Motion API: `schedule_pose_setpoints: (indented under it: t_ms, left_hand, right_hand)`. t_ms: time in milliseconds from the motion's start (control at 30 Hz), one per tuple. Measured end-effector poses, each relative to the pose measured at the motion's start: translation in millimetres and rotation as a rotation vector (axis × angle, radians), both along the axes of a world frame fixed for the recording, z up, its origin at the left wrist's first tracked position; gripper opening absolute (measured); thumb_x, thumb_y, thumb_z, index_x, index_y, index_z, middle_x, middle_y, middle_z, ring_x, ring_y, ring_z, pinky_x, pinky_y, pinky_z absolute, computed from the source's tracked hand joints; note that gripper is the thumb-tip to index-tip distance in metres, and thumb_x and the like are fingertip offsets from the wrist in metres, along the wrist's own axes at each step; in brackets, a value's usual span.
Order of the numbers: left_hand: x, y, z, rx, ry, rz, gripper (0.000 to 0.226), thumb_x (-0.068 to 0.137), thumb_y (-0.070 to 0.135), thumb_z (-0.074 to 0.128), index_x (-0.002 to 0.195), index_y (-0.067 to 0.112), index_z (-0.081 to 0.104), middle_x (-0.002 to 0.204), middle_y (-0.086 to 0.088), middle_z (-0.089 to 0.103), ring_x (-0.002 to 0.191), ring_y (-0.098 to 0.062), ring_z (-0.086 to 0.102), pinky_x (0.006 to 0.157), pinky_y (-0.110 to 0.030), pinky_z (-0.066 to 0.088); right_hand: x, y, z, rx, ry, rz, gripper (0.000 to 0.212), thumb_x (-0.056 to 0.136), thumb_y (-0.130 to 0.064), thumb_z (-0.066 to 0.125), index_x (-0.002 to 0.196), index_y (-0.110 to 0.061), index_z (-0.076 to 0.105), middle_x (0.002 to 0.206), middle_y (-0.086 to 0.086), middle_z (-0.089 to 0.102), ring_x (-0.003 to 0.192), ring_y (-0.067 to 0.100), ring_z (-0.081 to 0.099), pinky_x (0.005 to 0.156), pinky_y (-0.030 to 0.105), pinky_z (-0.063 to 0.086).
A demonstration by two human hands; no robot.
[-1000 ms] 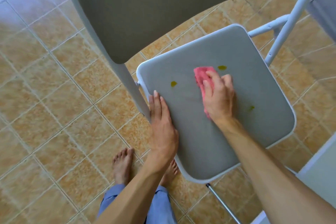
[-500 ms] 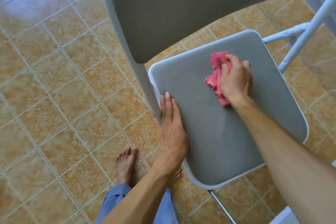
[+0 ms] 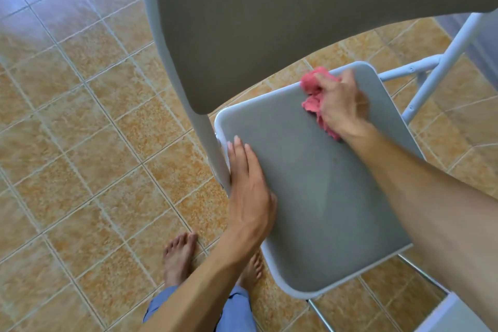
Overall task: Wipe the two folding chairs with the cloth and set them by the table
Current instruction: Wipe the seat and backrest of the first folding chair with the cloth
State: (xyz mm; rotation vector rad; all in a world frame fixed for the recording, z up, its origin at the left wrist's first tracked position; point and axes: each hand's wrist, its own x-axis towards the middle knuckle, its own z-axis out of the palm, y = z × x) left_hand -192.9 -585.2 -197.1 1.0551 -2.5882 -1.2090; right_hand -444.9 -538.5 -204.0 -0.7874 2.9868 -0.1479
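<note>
A grey folding chair stands open below me, its seat point(image 3: 310, 197) in the middle of the view and its backrest point(image 3: 296, 21) filling the top. My right hand point(image 3: 341, 104) grips a bunched pink cloth point(image 3: 312, 83) at the seat's far corner. My left hand point(image 3: 249, 183) lies flat with straight fingers on the seat's left edge, beside the white frame upright point(image 3: 213, 153). The seat surface looks plain grey, with only a faint speck near its centre. Only this one chair is in view.
Orange tiled floor point(image 3: 80, 156) spreads to the left. My bare feet point(image 3: 179, 259) stand just in front of the seat. The chair's white legs and crossbar point(image 3: 420, 67) reach out at the right. A pale surface edge point(image 3: 458, 315) shows at the bottom right.
My right hand has swept the cloth from the middle of the seat up to its far corner. The yellowish spots seen a second ago are gone. My left hand has stayed in place.
</note>
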Motion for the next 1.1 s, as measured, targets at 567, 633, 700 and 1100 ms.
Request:
schedule_pose_setpoints:
  t_ms: [567,633,700,1100]
  left_hand:
    - [-58,-30,-62,-0.413,-0.074,0.175,0.058,0.092,-0.003,0.038,0.149,-0.010,0.030,0.160,-0.024,0.026,0.151,-0.038,0.018,0.126,-0.044,0.009]
    - [-60,-29,-63,-0.439,-0.082,0.177,0.057,0.094,-0.003,0.038,0.150,-0.009,0.029,0.160,-0.024,0.026,0.151,-0.039,0.018,0.126,-0.041,0.005]
    - [-62,-30,-65,-0.444,-0.095,0.187,0.057,0.095,-0.002,0.037,0.150,-0.009,0.027,0.160,-0.024,0.025,0.151,-0.039,0.017,0.126,-0.041,0.004]
    - [-62,-30,-62,-0.449,-0.156,0.192,0.057,0.096,0.001,0.035,0.151,-0.009,0.025,0.161,-0.024,0.022,0.151,-0.038,0.016,0.124,-0.035,-0.004]
  right_hand:
    - [-28,30,-10,0.053,0.004,0.248,0.041,0.098,-0.039,0.052,0.138,-0.032,0.059,0.123,0.014,0.053,0.095,0.043,0.062,0.068,0.043,0.043]
    - [-61,55,-7,0.089,0.011,-0.024,0.039,0.103,-0.035,0.043,0.139,-0.027,0.055,0.130,0.015,0.048,0.107,0.044,0.058,0.081,0.042,0.042]
    - [-68,60,-9,0.055,0.029,-0.219,0.037,0.106,-0.024,0.039,0.141,-0.018,0.049,0.135,0.019,0.043,0.111,0.045,0.057,0.088,0.045,0.041]
    - [53,43,10,-0.012,-0.148,0.456,0.044,0.098,-0.026,0.045,0.139,-0.029,0.061,0.103,0.011,0.057,0.075,0.034,0.064,0.053,0.035,0.049]
